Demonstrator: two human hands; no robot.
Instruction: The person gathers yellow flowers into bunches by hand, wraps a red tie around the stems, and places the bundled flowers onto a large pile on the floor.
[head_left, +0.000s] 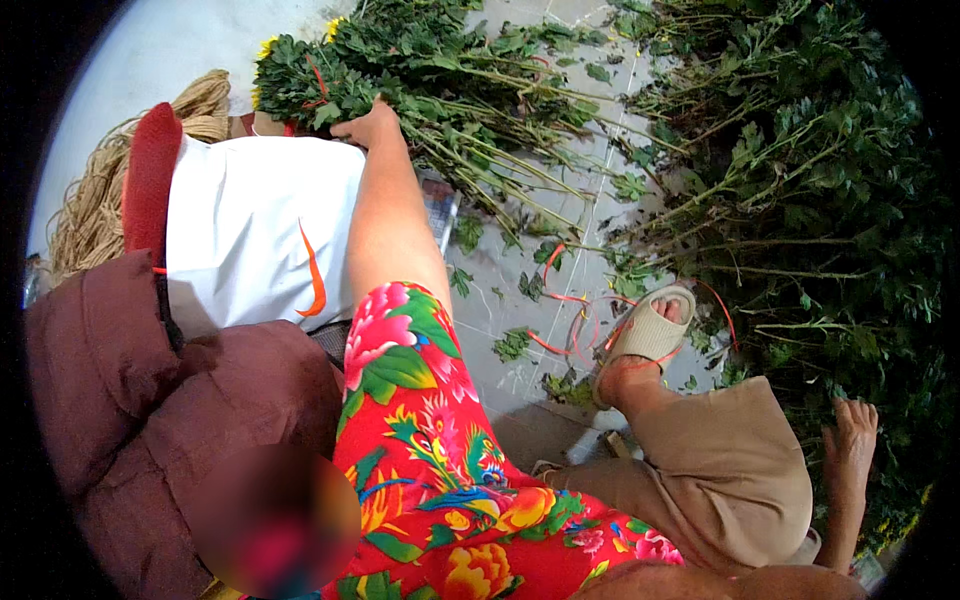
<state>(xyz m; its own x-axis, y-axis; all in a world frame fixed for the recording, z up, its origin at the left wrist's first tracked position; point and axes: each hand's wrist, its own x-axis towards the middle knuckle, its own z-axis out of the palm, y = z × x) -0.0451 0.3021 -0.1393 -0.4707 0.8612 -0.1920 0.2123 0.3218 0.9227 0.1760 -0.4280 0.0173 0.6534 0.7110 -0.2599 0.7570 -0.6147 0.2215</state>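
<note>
At the top, my left hand (371, 124) touches the lower edge of a leafy bunch of yellow chrysanthemums (322, 94), thumb and fingers apart; whether it grips any stems I cannot tell. Red ties show among the leaves, and the bunch's stems (510, 161) point to the right. Over at the lower right, my right hand (851, 431) lies against a large heap of leafy cut stems (825, 225), with nothing seen in its fingers. Both forearms are bare, and a red flowered garment (442, 465) covers my left upper arm.
A white cloth (255, 225), dark red padded clothing (225, 390) and a bundle of tan cord (94, 217) are on the left. Loose leaves and red ties (551, 345) litter the tiled floor (480, 360). A foot in a beige slipper (652, 330) stands beside the heap.
</note>
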